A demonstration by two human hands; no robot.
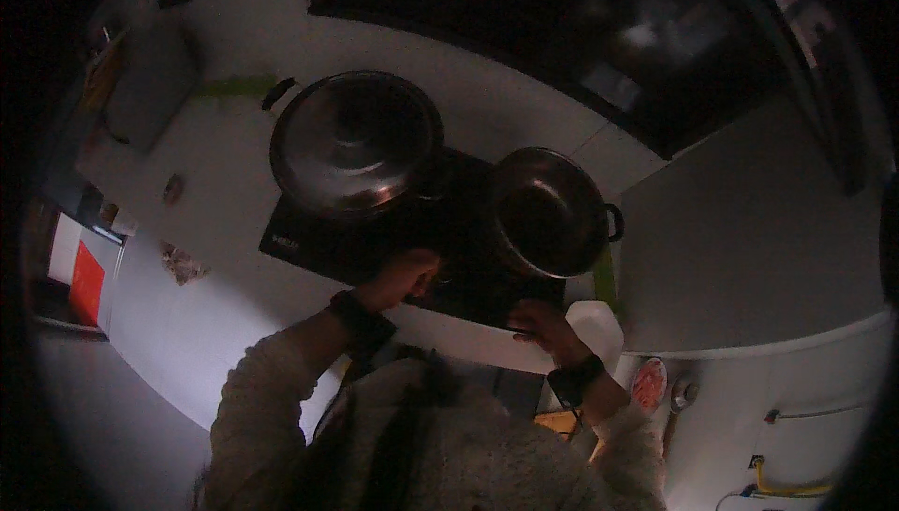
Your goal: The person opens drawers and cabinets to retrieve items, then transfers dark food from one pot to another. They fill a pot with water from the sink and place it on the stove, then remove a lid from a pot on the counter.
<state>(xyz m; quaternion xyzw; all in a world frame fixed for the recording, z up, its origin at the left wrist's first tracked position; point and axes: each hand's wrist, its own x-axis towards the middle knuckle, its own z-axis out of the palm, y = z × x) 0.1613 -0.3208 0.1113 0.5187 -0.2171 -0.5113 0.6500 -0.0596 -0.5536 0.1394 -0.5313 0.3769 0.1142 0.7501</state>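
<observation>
In dim light, my left hand [406, 278] is over the front part of a black cooktop [309, 242], its fingers curled; what they touch is hard to make out. My right hand [541, 323] rests at the cooktop's front right edge with bent fingers. On the cooktop's left side stands a large pot with a shiny domed lid [351, 153]. Right of it is a dark, uncovered pan [551, 219] with a loop handle pointing right. Both hands are apart from the pot and the pan. Dark bands circle both wrists.
A white container [595, 332] stands beside my right hand. Farther right are a plate of red food [649, 384] and a metal ladle or strainer [684, 393]. Green tape [235, 86] and a grey panel-like object [153, 86] are at the far left. A wall stands behind the cooktop.
</observation>
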